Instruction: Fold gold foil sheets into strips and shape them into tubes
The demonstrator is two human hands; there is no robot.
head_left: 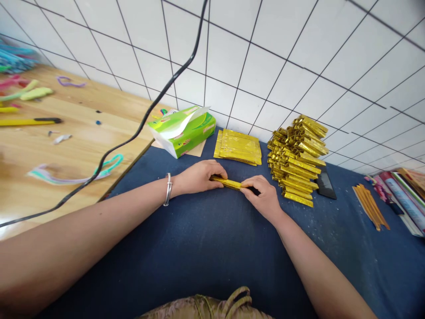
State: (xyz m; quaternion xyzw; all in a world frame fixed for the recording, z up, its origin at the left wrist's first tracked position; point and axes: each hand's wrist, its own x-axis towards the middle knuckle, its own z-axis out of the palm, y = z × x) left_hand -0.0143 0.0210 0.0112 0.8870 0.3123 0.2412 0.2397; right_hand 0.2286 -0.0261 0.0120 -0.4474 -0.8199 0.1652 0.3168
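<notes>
Folded gold foil paper strip (229,182): 1, lying on blue cloth-covered bench (206,239), pinched at each end by 2 hands, left (199,176) and right (264,197). Behind: 1 flat stack of gold foil sheets (239,147), 1 tall pile of folded gold strips (297,161), 1 green tissue pack (184,129).

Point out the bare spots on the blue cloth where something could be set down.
Bare: the blue cloth between both forearms, and its right stretch below the orange sticks. Crowded: the far edge, with tissue pack, flat gold sheets and folded gold pile; left hand and right hand press a gold strip.
</notes>
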